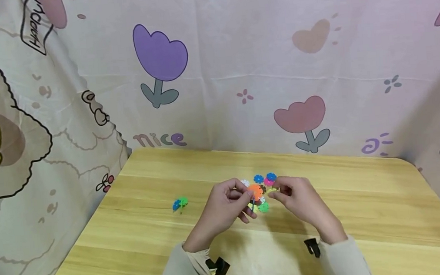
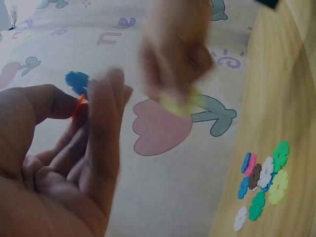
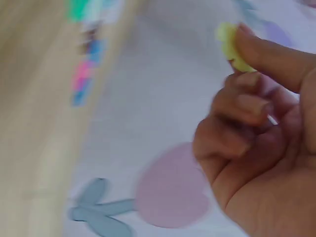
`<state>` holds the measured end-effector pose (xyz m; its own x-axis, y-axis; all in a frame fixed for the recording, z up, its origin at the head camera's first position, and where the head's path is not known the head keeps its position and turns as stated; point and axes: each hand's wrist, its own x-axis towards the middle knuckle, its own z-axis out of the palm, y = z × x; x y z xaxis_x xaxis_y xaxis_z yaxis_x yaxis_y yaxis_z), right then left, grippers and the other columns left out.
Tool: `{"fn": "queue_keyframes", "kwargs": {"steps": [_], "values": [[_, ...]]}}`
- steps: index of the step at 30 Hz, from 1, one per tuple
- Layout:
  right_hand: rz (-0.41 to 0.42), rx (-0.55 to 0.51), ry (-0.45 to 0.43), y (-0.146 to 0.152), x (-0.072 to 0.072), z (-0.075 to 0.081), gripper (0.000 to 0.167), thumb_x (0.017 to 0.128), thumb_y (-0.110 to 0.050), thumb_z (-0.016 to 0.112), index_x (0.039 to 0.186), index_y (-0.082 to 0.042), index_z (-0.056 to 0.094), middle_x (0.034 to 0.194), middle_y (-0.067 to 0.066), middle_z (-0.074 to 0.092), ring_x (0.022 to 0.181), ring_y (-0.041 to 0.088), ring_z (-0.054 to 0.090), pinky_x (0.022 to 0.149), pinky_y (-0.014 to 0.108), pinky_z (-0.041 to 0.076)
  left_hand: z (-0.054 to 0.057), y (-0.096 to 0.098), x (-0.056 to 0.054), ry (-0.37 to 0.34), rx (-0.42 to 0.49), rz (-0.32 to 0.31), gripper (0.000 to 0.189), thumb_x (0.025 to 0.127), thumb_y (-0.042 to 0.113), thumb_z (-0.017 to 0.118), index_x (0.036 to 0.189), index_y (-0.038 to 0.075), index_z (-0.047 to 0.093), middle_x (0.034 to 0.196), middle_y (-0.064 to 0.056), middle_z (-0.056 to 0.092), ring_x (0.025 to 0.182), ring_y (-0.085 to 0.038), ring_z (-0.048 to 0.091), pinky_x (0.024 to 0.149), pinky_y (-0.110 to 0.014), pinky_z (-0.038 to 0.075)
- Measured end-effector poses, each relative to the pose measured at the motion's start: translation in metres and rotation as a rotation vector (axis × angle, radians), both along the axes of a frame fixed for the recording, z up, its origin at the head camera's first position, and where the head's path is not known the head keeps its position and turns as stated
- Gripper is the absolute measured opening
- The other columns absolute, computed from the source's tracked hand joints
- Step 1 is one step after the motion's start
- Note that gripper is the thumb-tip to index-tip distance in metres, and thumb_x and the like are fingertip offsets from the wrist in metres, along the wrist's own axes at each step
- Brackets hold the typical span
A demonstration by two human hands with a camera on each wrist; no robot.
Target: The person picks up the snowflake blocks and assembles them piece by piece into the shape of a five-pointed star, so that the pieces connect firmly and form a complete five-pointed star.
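My left hand point(image 1: 226, 204) pinches an orange notched plastic disc point(image 1: 255, 191) between thumb and fingers, above the table. In the left wrist view a blue disc point(image 2: 76, 81) sticks out right beside the orange one, partly hidden by the fingers. Level with it on the right, my right hand point(image 1: 298, 198) pinches a yellow notched disc point(image 3: 228, 44) between thumb and forefinger, its other fingers curled in. A small gap separates the yellow disc from the orange one in the head view.
Several loose discs, including a green one point(image 1: 263, 207) and a blue one point(image 1: 258, 178), lie behind and below the hands on the wooden table point(image 1: 135, 245). To the left sits a small joined green and blue piece point(image 1: 183, 201). A printed cloth point(image 1: 229, 58) hangs along the back.
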<state>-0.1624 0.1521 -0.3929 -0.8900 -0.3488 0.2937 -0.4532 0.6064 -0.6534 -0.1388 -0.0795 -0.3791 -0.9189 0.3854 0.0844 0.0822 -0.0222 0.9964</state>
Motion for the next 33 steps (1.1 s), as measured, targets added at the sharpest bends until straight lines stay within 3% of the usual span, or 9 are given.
{"fn": "queue_keyframes", "kwargs": {"steps": [5,9,14,23,28,33], "values": [[0.163,-0.17,0.28,-0.009,0.021,0.015,0.024,0.088,0.006,0.077,0.089,-0.015,0.066,0.065,-0.013,0.047,0.054,0.0,0.039,0.046,0.017,0.036,-0.001,-0.003,0.001,0.032,-0.014,0.098,0.015,0.104,0.014,0.064,0.098,0.0,0.063,0.089,-0.016,0.076,0.072,-0.033,0.074,0.06,-0.03,0.061],[0.211,-0.211,0.39,-0.018,0.022,0.016,0.027,0.085,0.011,0.076,0.089,-0.013,0.063,0.066,-0.01,0.05,0.055,-0.001,0.042,0.046,0.013,0.037,-0.001,-0.004,0.0,0.033,0.02,0.12,0.015,0.104,0.011,0.064,0.099,-0.002,0.062,0.089,-0.018,0.076,0.072,-0.036,0.074,0.063,-0.032,0.063],[0.205,-0.239,0.424,-0.019,0.022,0.014,0.031,0.084,0.012,0.075,0.085,-0.015,0.059,0.066,-0.01,0.051,0.054,0.0,0.045,0.045,0.014,0.04,0.0,-0.002,-0.002,0.023,0.043,0.123,0.015,0.104,0.013,0.064,0.105,-0.002,0.062,0.086,-0.014,0.075,0.07,-0.032,0.073,0.067,-0.037,0.064],[0.194,-0.241,0.384,-0.02,0.025,0.014,0.031,0.087,0.01,0.071,0.081,-0.017,0.057,0.066,-0.012,0.052,0.055,0.001,0.046,0.047,0.014,0.04,0.001,0.003,-0.002,0.004,0.069,0.11,0.012,0.104,0.008,0.062,0.102,-0.004,0.059,0.085,-0.024,0.072,0.066,-0.023,0.072,0.069,-0.04,0.064],[0.173,-0.238,0.391,-0.02,0.026,0.011,0.029,0.087,0.008,0.069,0.081,-0.017,0.056,0.067,-0.012,0.053,0.055,0.001,0.046,0.047,0.014,0.039,0.001,0.006,-0.001,-0.015,0.067,0.078,0.014,0.105,0.007,0.06,0.098,-0.006,0.061,0.083,-0.02,0.074,0.067,-0.023,0.073,0.069,-0.041,0.065],[0.171,-0.269,0.431,-0.019,0.027,0.006,0.03,0.086,0.01,0.07,0.081,-0.016,0.058,0.066,-0.011,0.053,0.055,0.0,0.047,0.046,0.014,0.038,0.001,0.007,-0.003,-0.04,0.087,0.014,0.019,0.107,0.005,0.054,0.094,-0.008,0.061,0.089,-0.027,0.07,0.071,-0.023,0.074,0.071,-0.043,0.064]]}}
